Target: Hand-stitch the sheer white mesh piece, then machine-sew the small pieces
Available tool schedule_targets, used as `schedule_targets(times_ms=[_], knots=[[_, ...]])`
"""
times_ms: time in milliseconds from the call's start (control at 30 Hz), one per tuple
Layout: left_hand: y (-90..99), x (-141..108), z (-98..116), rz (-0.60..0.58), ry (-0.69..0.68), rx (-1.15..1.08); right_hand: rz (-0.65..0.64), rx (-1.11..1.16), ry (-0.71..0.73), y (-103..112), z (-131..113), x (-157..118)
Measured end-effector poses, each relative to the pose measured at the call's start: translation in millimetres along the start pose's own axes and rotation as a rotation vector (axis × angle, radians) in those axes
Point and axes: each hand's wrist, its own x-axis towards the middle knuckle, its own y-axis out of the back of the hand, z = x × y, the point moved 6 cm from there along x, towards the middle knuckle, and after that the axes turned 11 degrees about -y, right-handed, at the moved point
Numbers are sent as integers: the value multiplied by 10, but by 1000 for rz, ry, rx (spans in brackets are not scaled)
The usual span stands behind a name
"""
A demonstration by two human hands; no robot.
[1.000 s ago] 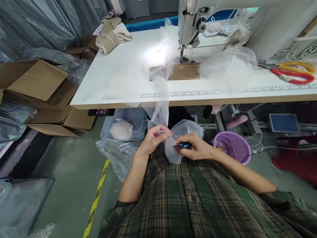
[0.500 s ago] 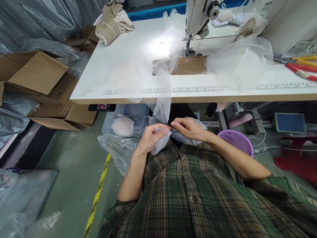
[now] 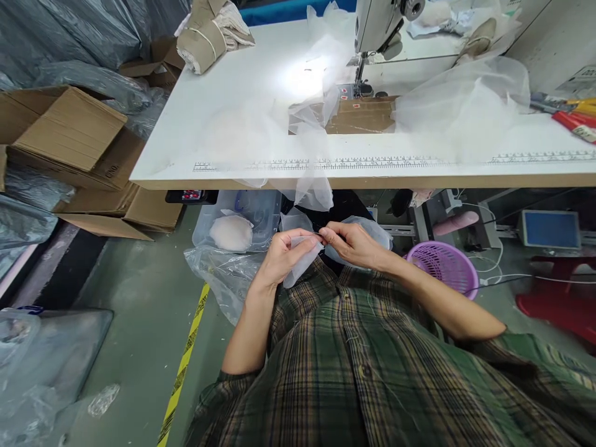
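Note:
Below the table's front edge, my left hand (image 3: 285,256) pinches a piece of thin white fabric (image 3: 300,262) that hangs from its fingers over the plaid shirt. My right hand (image 3: 350,242) is closed, its fingertips meeting those of the left; what it grips there is too small to make out. Another piece of white fabric (image 3: 379,236) lies behind and beneath the right hand. A sheer white strip (image 3: 314,191) droops over the table edge just beyond both hands.
The white table (image 3: 223,93) carries a sewing machine (image 3: 372,28), sheer fabric (image 3: 465,118), a tied roll (image 3: 202,46) and red-handled tools (image 3: 575,124). Below are a clear bin (image 3: 267,217), a purple basket (image 3: 442,267) and, left, cardboard boxes (image 3: 74,130).
The view has shifted slightly. The drooping sheer strip has come away from the fingertips and hangs higher, a little to the right. Both hands remain together.

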Motion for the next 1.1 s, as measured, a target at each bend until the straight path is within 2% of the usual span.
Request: schedule_targets(times_ms=[67,200,300,400,467,500,633,667,767,867,933,1000,1100], knots=[[0,-7,-24,6,9,6,-15,124,-18,-40,38,-13],[-7,-90,-93,5,47,54,-147,374,-43,-194,145,-149],[-1,-180,-105,-70,71,99,-249,410,-115,-323,261,-246],[97,-162,-101,-173,99,155,-283,415,-160,-394,365,-185],[233,-25,-126,-193,98,199,-233,410,-171,-402,432,-28],[326,84,-149,-161,78,233,-184,396,-173,-397,465,73],[753,551,-267,189,-139,528,91,195,-225,-336,591,412],[804,627,-339,223,-145,601,155,118,-237,-311,609,442],[849,709,-590,248,-70,674,263,-63,-227,-243,617,394],[781,615,-679,257,-72,657,276,-87,-184,-173,608,233],[727,509,-610,247,-100,656,295,-34,-155,-103,599,119],[720,392,-421,223,-122,659,336,19,-136,-18,587,18],[812,240,129,128,-179,642,392,63,-106,96,554,-102]])
